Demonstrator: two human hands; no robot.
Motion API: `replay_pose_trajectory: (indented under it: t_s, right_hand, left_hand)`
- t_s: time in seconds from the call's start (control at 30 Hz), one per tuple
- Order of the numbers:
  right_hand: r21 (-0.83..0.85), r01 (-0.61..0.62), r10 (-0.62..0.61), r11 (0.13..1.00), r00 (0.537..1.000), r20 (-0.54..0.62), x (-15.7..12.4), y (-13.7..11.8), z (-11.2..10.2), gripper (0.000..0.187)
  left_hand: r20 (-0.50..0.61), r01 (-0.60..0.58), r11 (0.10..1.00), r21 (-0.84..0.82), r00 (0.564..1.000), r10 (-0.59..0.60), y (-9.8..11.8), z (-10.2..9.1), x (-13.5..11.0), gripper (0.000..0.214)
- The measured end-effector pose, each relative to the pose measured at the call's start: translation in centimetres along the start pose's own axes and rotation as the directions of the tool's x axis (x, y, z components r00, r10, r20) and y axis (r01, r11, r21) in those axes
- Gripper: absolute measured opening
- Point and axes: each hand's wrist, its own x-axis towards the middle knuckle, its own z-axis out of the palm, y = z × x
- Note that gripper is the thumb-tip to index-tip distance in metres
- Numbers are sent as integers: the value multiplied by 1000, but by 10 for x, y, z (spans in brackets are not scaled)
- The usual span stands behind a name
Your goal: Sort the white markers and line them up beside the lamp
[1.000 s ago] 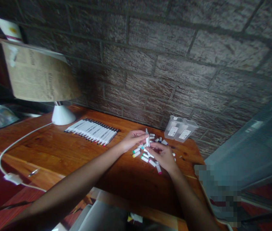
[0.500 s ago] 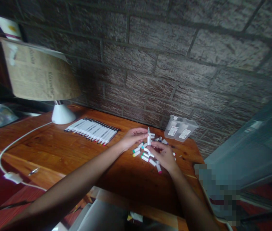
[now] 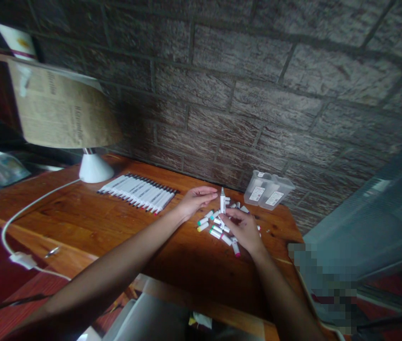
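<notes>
My right hand (image 3: pixel 244 229) pinches a white marker (image 3: pixel 223 203) and holds it upright above a loose pile of white markers with coloured caps (image 3: pixel 218 228) on the wooden table (image 3: pixel 80 222). Just left of that marker, my left hand (image 3: pixel 196 200) has its fingers stretched out and apart, holding nothing. A neat row of white markers with dark caps (image 3: pixel 137 192) lies further left on the table.
Two clear plastic cases with labels (image 3: pixel 268 190) stand against the brick wall behind the pile. A lamp with a white base (image 3: pixel 93 169) and a paper shade (image 3: pixel 59 112) stands at the left. Its white cable (image 3: pixel 19 218) loops over the table's left part.
My left hand has let go of the upright marker and drawn slightly left, its fingers opening. My right hand still holds the marker, now a little higher.
</notes>
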Motion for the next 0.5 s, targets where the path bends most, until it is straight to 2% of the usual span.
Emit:
replay_pose_trajectory:
  t_s: [0.2,0.5]
  right_hand:
    - [-10,-4,4,1000,1000,-1,0,-1,0,25]
    - [-56,21,-21,998,1000,10,0,1,0,24]
  left_hand:
    - [61,-30,999,-34,998,32,-1,-1,1,35]
    - [51,5,997,-79,999,-1,-3,-2,3,42]
